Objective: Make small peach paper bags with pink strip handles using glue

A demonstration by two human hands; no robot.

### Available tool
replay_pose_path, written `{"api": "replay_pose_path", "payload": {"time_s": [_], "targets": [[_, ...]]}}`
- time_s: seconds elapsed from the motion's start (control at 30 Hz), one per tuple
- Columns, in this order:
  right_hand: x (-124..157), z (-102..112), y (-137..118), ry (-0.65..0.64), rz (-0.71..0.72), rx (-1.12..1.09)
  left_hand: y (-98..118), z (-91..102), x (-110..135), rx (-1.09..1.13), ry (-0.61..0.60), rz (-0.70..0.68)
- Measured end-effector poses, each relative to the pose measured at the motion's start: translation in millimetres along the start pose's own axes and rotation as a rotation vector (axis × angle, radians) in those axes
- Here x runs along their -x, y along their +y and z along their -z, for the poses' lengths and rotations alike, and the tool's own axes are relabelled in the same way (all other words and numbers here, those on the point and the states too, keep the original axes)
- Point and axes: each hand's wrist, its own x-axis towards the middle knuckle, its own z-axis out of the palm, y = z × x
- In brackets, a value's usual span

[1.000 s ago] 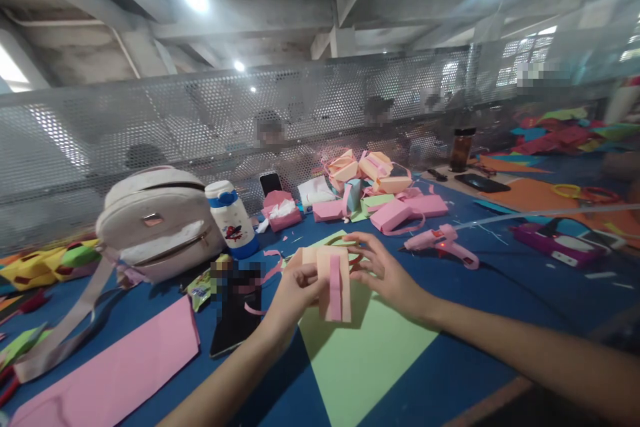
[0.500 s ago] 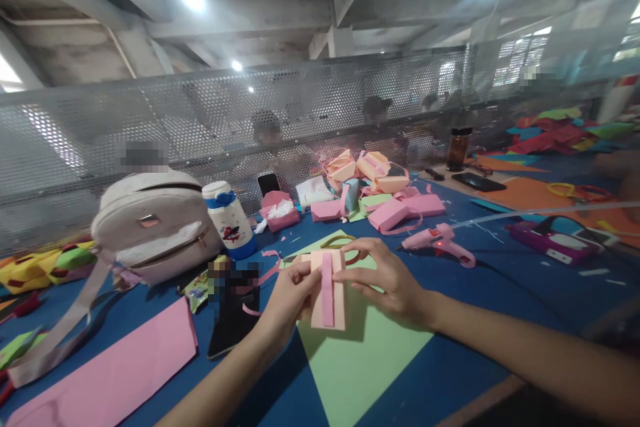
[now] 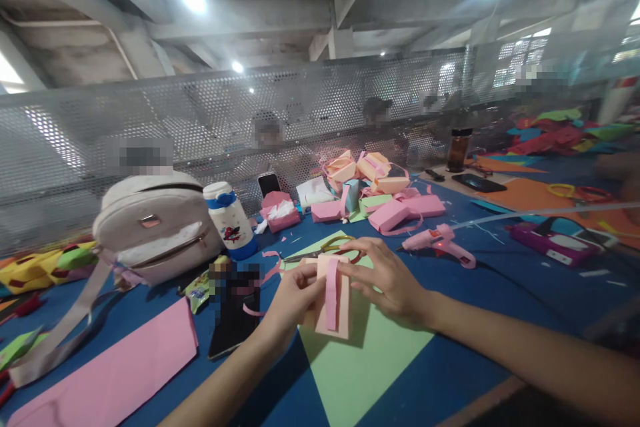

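A small peach paper box (image 3: pixel 343 321) with a pink paper strip (image 3: pixel 331 295) running down its face is held up over a light green paper sheet (image 3: pixel 373 360). My left hand (image 3: pixel 293 297) grips the box's left side, thumb on the front next to the strip. My right hand (image 3: pixel 393 280) pinches the box's upper right edge, its fingertips close to the strip; the far side of the box is hidden. Just behind the box lie scissors (image 3: pixel 307 256) with yellow-green handles, partly covered by the hands.
A pink glue gun (image 3: pixel 440 243) rests to the right, its cord trailing. Folded pink and peach paper boxes (image 3: pixel 390 215) are piled behind. To the left are a black phone (image 3: pixel 233 320), a pink sheet (image 3: pixel 115 367), a white bottle (image 3: pixel 231 223) and a pale backpack (image 3: pixel 155 227).
The box has shifted slightly right and down and tilted a little. The strip's upper part now bows out from the face. Both hands keep hold of the box.
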Motion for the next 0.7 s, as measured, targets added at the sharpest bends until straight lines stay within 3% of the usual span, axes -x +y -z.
{"api": "replay_pose_path", "payload": {"time_s": [0.27,0.7], "targets": [[-0.3,-0.8,1.2,-0.01,-0.002,0.034,-1.9,1.0,-2.1,0.027,-0.006,-0.007],[0.0,2.0,-2.7,-0.05,0.118,-0.03,1.6,-2.8,1.2,0.14,0.058,0.019]]}}
